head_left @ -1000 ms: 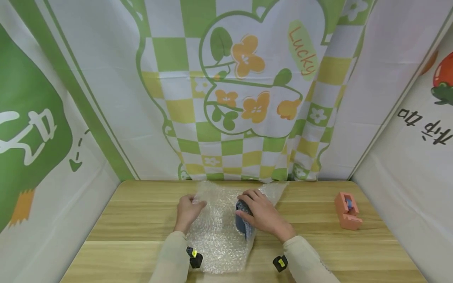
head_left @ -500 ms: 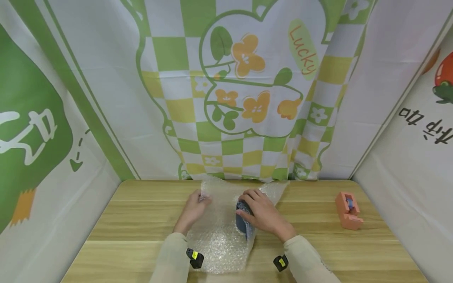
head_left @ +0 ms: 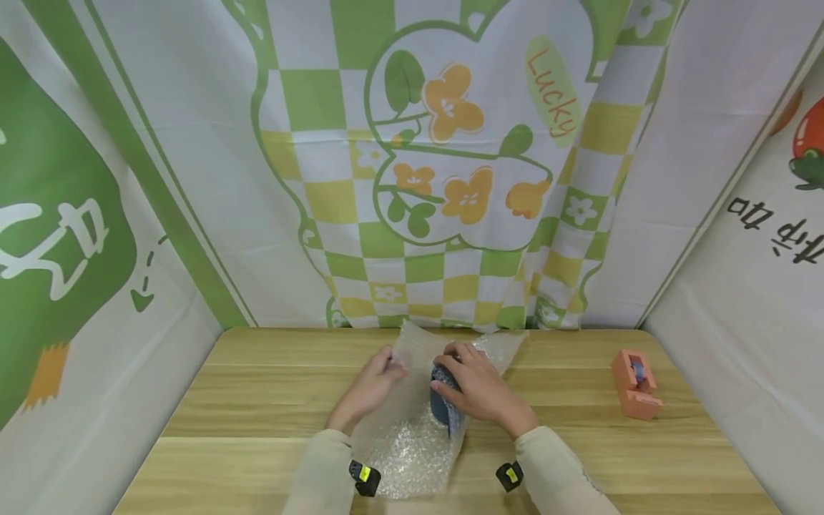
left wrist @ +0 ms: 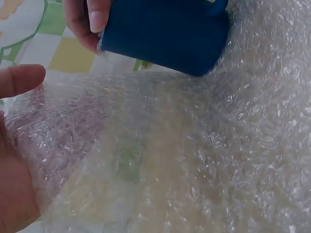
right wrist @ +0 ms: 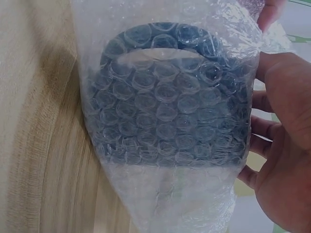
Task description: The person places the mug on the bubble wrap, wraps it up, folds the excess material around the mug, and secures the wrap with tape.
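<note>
A dark blue mug lies on its side on a sheet of clear bubble wrap. One side of the mug is under a layer of the wrap, and its handle shows through it in the right wrist view; the other side is bare in the left wrist view. My right hand grips the mug's far end through the wrap, fingers spread over it. With my left hand I hold the sheet's left edge, raised toward the mug; the fingers show blurred behind the film.
A coral tape dispenser with a blue roll stands at the right on the wooden table. A curtain with a green check print hangs right behind the table's back edge, and printed cloth walls flank both sides.
My left hand has moved right, carrying the left edge of the bubble wrap up and toward the mug. The right hand and the mug have stayed nearly in place.
</note>
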The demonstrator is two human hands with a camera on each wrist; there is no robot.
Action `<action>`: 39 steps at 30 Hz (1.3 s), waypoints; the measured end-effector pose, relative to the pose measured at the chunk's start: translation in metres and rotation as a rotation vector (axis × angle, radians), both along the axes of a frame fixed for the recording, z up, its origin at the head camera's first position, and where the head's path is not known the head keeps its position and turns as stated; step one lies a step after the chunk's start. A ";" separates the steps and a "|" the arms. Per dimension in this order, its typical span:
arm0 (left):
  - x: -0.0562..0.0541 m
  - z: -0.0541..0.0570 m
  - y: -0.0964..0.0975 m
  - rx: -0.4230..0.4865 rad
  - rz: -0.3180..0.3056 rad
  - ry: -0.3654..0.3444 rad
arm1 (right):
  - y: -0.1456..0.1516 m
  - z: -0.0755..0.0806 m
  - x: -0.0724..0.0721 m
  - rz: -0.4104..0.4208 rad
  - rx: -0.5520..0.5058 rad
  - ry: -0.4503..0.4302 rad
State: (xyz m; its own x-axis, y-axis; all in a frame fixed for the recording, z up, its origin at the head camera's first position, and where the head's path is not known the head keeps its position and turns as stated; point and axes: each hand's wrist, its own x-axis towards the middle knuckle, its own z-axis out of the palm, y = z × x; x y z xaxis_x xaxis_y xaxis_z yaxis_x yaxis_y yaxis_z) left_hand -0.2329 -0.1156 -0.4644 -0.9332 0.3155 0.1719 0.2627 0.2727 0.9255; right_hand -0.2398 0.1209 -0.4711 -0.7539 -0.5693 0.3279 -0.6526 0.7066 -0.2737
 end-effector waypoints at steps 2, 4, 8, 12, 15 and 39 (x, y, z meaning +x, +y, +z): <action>0.001 0.001 0.004 0.000 -0.010 -0.025 | -0.001 0.000 0.000 0.000 -0.005 0.002; 0.002 0.002 0.008 -0.001 -0.014 -0.033 | -0.001 0.000 -0.001 -0.002 -0.012 0.009; 0.004 0.004 0.012 0.001 -0.023 -0.032 | -0.003 0.001 -0.001 -0.012 -0.036 0.012; 0.005 0.004 0.015 0.003 -0.046 -0.043 | -0.003 0.002 -0.002 -0.027 -0.076 -0.002; 0.005 0.003 0.016 -0.006 -0.063 -0.034 | -0.001 0.001 -0.002 -0.030 -0.125 -0.017; 0.015 0.013 0.032 -0.386 -0.115 0.136 | 0.016 0.014 0.009 -0.094 -0.557 -0.083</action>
